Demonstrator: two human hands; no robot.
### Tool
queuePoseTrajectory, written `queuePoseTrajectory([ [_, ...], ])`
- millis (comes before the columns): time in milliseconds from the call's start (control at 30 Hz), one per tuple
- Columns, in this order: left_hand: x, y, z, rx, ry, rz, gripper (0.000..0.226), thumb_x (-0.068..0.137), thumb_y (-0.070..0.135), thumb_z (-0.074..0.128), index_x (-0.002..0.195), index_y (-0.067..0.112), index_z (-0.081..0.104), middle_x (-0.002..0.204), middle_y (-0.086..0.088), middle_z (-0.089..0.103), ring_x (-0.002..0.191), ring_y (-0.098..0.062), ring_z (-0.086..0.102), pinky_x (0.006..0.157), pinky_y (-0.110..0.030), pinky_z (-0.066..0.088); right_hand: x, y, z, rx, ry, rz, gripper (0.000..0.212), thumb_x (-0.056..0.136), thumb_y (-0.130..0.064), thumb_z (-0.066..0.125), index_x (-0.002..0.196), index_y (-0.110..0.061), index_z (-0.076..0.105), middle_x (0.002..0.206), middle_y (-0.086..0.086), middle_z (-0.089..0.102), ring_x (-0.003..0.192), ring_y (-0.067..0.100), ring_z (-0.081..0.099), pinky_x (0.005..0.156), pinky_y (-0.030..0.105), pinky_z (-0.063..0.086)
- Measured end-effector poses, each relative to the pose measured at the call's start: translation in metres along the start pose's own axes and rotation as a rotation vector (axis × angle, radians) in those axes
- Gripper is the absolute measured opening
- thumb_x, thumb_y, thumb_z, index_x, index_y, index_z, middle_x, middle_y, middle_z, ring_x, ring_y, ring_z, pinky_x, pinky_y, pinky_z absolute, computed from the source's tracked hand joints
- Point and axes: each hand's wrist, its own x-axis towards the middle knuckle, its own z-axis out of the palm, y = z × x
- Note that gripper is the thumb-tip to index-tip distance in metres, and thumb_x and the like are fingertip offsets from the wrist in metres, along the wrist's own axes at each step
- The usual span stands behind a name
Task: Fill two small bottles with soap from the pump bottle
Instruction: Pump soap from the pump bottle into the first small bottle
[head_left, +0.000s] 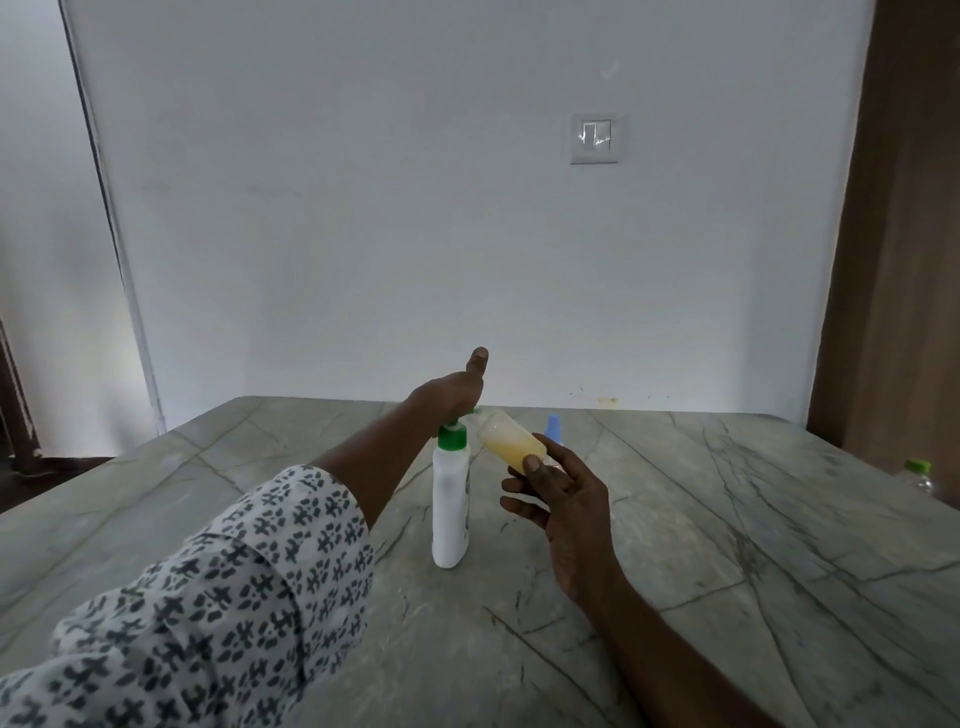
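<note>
Fingers (532, 464) of right hand (566, 499) pinch small bottle (511, 441), tilted, mouth at the nozzle, part-filled with yellow soap. Left hand (449, 397) presses the pump, thumb raised. Its fingers are hidden, so cannot tell. Pump bottle (450, 509) upright on counter (727, 519). Step: filling, probably the first bottle. Next: more strokes with the mouth under the nozzle.

One white pump bottle (450, 509), one small clear bottle (511, 444), one blue cap (554, 427), one green-capped bottle (918, 475); two hands: left hand (452, 395), right hand (566, 499).

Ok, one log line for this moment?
step: filling | left hand: presses pump bottle head | right hand: holds small bottle tilted at nozzle | soap: partly filled
</note>
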Motion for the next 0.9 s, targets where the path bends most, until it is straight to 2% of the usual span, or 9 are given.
queuePoseTrajectory([
  [167, 0.0061, -0.0038, 0.0027, -0.002, -0.006, -0.004, 0.087, 0.092, 0.069, 0.004, 0.15, 0.01, 0.028, 0.153, -0.019, 0.03, 0.14, -0.033, 0.032, 0.114, -0.044, 0.023, -0.0001, 0.0005, -0.0011, -0.007, 0.002, -0.001, 0.034, 0.089, -0.012, 0.065, 0.122, -0.019, 0.062, 0.088, 0.006, 0.077, 0.081, 0.029, 0.074, 0.065, 0.035, 0.061],
  [400, 0.0035, -0.0013, 0.0012, 0.004, -0.013, 0.003, 0.087, 0.092, 0.068, 0.005, 0.15, 0.007, 0.026, 0.151, -0.021, 0.032, 0.136, -0.036, 0.036, 0.111, -0.044, 0.03, 0.0013, 0.0006, -0.0014, -0.01, -0.003, -0.006, 0.031, 0.09, -0.013, 0.065, 0.119, -0.023, 0.062, 0.088, 0.005, 0.077, 0.081, 0.028, 0.074, 0.065, 0.035, 0.062],
  [700, 0.0047, 0.0034, -0.004, 0.039, -0.011, 0.019, 0.087, 0.092, 0.069, 0.002, 0.15, 0.008, 0.026, 0.154, -0.02, 0.028, 0.138, -0.036, 0.033, 0.111, -0.044, 0.03, 0.0025, 0.0006, 0.0019, -0.008, -0.01, -0.006, 0.031, 0.09, -0.012, 0.065, 0.118, -0.025, 0.062, 0.089, 0.003, 0.077, 0.083, 0.028, 0.075, 0.066, 0.035, 0.062],
  [900, 0.0069, -0.0003, -0.0005, 0.029, 0.005, 0.001, 0.088, 0.091, 0.07, 0.004, 0.15, 0.009, 0.027, 0.155, -0.02, 0.027, 0.14, -0.036, 0.03, 0.114, -0.046, 0.025, 0.0015, 0.0006, 0.0007, -0.017, -0.007, -0.001, 0.033, 0.09, -0.012, 0.066, 0.121, -0.022, 0.061, 0.089, 0.004, 0.077, 0.082, 0.028, 0.075, 0.066, 0.035, 0.062],
])
